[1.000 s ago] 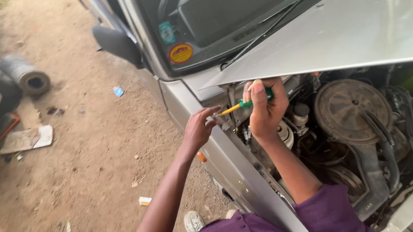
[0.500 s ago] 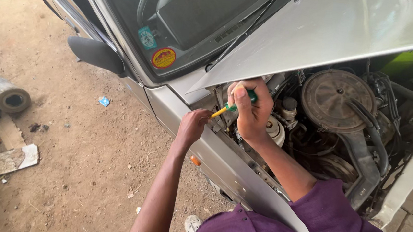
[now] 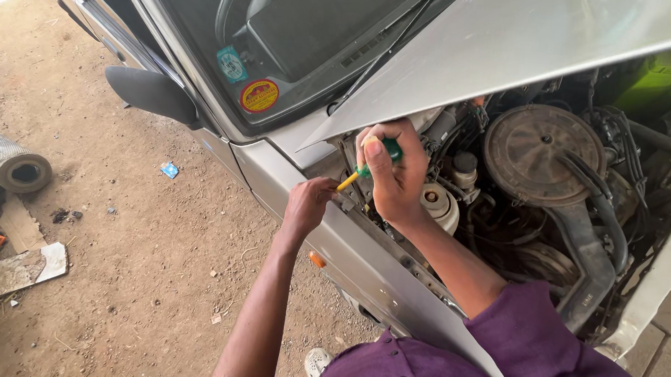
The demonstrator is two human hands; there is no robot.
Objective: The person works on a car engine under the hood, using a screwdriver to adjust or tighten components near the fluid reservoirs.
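Engine bay: right hand hides screwdriver tip.

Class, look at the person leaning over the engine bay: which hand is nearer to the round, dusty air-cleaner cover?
Right. The right hand, gripping a green-and-yellow screwdriver, is just left of the round, dusty air-cleaner cover; the left hand is farther left, at the fender edge.

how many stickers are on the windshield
2: a teal sticker low on the glass, and a round red and yellow sticker just below and right of it. The raised hood could hide others.
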